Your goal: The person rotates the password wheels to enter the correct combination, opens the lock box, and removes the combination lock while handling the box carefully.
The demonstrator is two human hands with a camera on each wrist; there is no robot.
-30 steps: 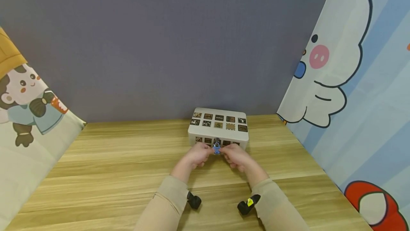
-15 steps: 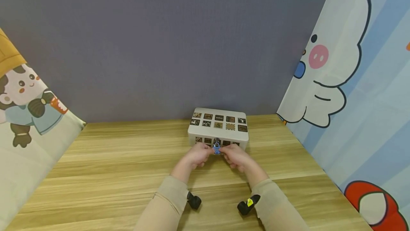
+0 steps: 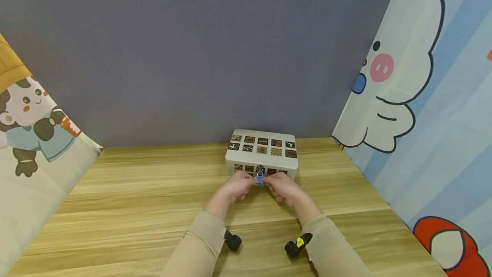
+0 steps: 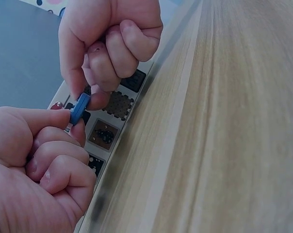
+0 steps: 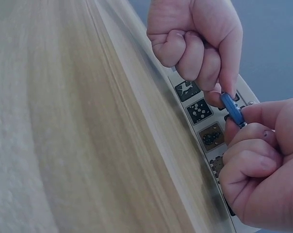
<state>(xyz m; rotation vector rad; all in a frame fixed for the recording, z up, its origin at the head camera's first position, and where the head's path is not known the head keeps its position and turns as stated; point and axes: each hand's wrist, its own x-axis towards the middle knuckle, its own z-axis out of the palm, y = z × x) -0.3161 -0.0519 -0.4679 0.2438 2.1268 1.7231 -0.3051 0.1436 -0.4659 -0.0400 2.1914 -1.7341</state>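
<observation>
A white box (image 3: 253, 157) printed with small stamp-like pictures stands at the back of the table, its lid down. On the middle of its front hangs a small blue padlock (image 3: 259, 178), below a metal clasp (image 3: 260, 168). My left hand (image 3: 238, 184) pinches the padlock's left side between thumb and index finger. From the other side, my right hand (image 3: 283, 186) pinches it likewise. In the left wrist view the blue padlock (image 4: 80, 108) is seen edge-on between both hands' fingertips, the other fingers curled in. A bit of metal shows beside it; whether that is the shackle I cannot tell.
The wooden table (image 3: 146, 200) stretches around the box. Behind it rises a grey panel (image 3: 215, 55). Cartoon-printed sheets close off the left (image 3: 42, 132) and right (image 3: 407, 76). A black camera mount (image 3: 232, 240) sits on each sleeve cuff.
</observation>
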